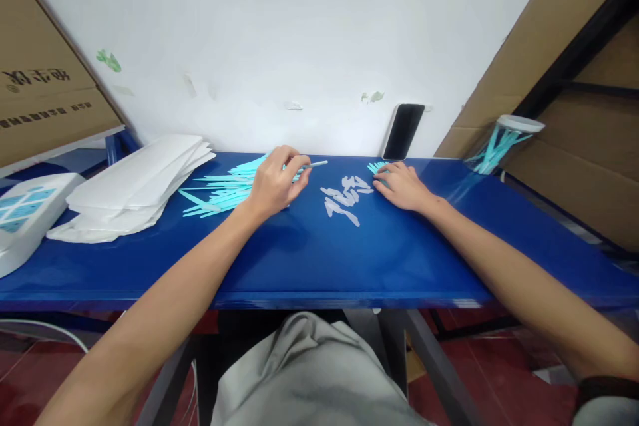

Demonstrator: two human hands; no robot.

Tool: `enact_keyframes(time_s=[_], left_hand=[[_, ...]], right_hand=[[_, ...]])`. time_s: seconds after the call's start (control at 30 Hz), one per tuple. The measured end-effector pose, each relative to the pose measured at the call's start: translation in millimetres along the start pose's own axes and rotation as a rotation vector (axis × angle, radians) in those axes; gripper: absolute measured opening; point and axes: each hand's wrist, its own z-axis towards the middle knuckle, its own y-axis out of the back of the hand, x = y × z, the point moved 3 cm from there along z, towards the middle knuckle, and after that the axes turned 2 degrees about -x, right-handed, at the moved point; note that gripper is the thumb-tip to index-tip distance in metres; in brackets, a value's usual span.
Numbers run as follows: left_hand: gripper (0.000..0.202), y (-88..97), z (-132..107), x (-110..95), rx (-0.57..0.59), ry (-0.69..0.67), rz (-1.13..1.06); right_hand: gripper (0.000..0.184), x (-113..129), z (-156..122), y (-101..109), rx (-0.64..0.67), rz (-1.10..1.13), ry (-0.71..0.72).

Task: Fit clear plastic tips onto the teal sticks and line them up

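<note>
My left hand (279, 180) is pinched around a thin pale-blue stick (318, 164) that points to the right, above the table. Just behind and left of this hand lies a loose pile of turquoise tapered sticks (219, 193), partly hidden by it. My right hand (401, 185) rests low on the table with its fingers lightly bent, touching a small bunch of turquoise sticks (375, 166); its fingers cover part of that bunch. Between both hands several short, pale-lilac strips (347, 196) lie scattered on the blue table (299, 259).
A dark-screened phone (403, 132) leans against the wall. To the right, a clear jar (494, 150) with a white rim holds turquoise sticks. Stacked white paper bags (134, 186) and a white tray with blue pieces (34, 213) are at left. Cardboard (50, 60) flanks the table.
</note>
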Motion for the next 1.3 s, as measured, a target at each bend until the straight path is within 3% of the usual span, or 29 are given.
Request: enact_keyframes(time_s=[0.33,0.53,0.67,0.83,1.0,1.1,1.3], left_hand=[[0.018,3.4,-0.7,-8.7,-0.130,-0.048,-0.045],[0.017,5.8,-3.3,-20.1,-0.213,-0.054,-0.084],[0.012,3.9,-6.8,-35.9,-0.226,-0.192,-0.145],[0.017,-4.2,-9.7,-59.4,-0.190,-0.392,-0.230],[0.011,-8.3,-10.6,-65.0,-0.168,-0.405,-0.277],[0.004,-6.7,-8.3,-59.1,-0.151,-0.354,-0.245],[0.013,-8.1,-3.2,-53.3,-0.136,-0.292,-0.159]], right_hand=[[0.055,2.5,-1.1,2.1,0.005,-0.016,-0.030],[0.051,23.4,-8.0,23.9,-0.165,0.113,-0.015],[0.044,51.0,-21.9,42.3,-0.299,0.289,-0.044],[0.049,76.9,-36.7,50.6,-0.464,0.448,0.214],[0.021,81.1,-37.3,46.4,-0.534,0.326,0.516],[0.029,75.6,-33.3,47.1,-0.544,0.188,0.531],[0.034,60.8,-23.3,51.6,-0.516,0.078,0.466]])
